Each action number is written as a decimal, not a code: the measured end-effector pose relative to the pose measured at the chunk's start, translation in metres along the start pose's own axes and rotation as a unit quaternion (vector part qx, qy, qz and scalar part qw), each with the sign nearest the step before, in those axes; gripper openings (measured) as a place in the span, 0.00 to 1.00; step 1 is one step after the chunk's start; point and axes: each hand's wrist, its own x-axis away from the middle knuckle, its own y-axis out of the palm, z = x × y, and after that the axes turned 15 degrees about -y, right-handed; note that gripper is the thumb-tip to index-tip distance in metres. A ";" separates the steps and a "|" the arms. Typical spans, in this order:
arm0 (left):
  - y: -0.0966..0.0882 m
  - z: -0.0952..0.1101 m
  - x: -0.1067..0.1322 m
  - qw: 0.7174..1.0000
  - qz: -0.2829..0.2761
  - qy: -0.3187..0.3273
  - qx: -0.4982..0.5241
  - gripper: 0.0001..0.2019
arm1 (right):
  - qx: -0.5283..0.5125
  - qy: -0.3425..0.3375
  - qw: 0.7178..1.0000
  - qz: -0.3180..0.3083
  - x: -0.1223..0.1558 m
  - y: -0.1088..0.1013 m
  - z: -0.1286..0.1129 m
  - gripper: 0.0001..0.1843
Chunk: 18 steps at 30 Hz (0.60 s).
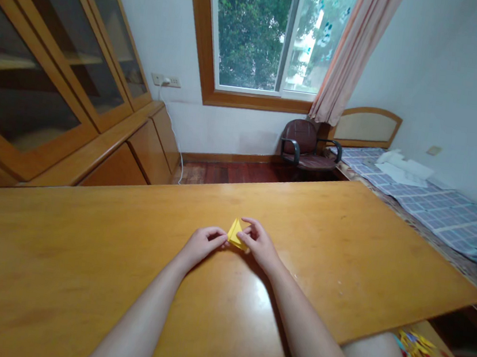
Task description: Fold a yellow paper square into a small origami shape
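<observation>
At centre is a folded yellow paper triangle (235, 234). Reaching from the bottom, left hand (203, 246) and right hand (261, 246) pinch it.

Daylight from window (251, 35); pale glare on tabletop (260, 305); soft shadow below right hand (262, 244); cabinet (64, 73) stretched, left edge.

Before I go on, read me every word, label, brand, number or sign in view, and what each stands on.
No readable text anywhere.
Folded yellow paper between the left hand and right hand: no print visible.
Blue-green marks on the window: too blurred to tell whether they are writing.
Wall socket: too small to read any marking.
</observation>
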 end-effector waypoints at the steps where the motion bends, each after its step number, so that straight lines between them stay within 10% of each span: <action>1: 0.000 0.001 0.001 1.000 -0.005 -0.003 -0.004 0.13 | 0.000 -0.002 1.000 0.002 0.000 0.000 0.000 0.27; 18: 0.002 0.004 0.003 0.999 -0.038 0.008 -0.024 0.15 | 0.012 -0.001 1.000 0.002 0.001 0.000 -0.001 0.27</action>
